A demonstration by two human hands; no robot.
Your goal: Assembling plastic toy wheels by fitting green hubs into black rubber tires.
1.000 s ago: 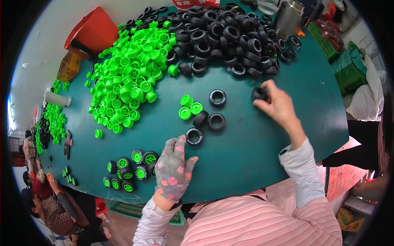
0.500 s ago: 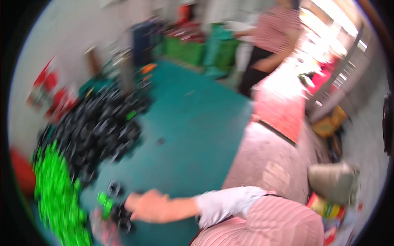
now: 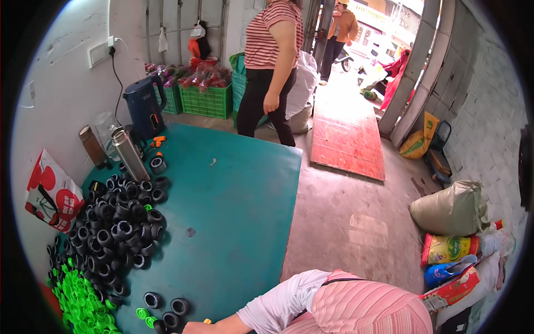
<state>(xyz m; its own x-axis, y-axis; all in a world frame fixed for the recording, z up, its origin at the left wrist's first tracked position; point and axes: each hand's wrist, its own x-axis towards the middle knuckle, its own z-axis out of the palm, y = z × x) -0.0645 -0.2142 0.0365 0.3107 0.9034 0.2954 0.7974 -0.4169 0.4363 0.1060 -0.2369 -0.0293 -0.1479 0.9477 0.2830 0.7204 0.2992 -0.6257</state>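
My right hand (image 3: 198,328) is at the lower edge, partly cut off, so its fingertips are hidden. It is close to a few black ribbed rings (image 3: 171,319), which look like small toy tyres, and two green plastic discs (image 3: 147,317) on the teal table (image 3: 239,211). A small yellow spot shows at the hand, too small to name. My left hand is out of the picture. To the left lies a large heap of black rings (image 3: 111,222), with a pile of bright green plastic pieces (image 3: 78,300) in front of it.
A steel flask (image 3: 129,154), a brown bottle (image 3: 93,146) and a blue kettle (image 3: 143,108) stand at the far left. Beyond the table stands a person in a striped shirt (image 3: 272,39). A red board (image 3: 347,139) and a stuffed sack (image 3: 451,209) lie on the right.
The view has swung and is sharp now after motion blur. My right hand has slipped toward the lower edge. Another blurred hand-like shape beside the green pile has left the picture.
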